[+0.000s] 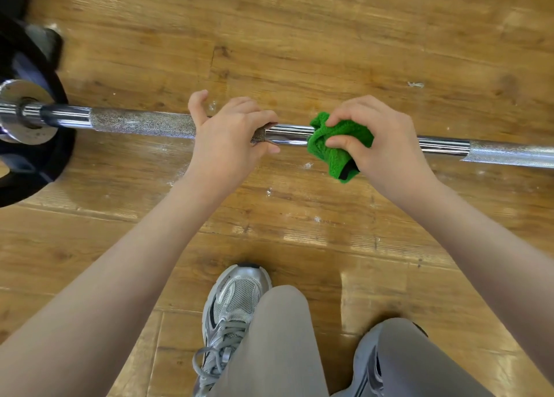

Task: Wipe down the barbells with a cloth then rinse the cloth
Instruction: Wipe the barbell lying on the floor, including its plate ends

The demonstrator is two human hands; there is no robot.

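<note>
The barbell [144, 123] runs across the wood floor [299, 37] from nine o'clock to three o'clock, its black plate [36, 168] at the nine o'clock end. Your left hand [227, 135] wraps the bar where the rough grip meets the smooth middle, likely to stop it rolling. Just toward three o'clock, your right hand [377, 135] clamps the green cloth [332, 147] around the smooth steel, bunched so it covers the whole girth. Your shoe [233, 315] sits at six o'clock.
</note>
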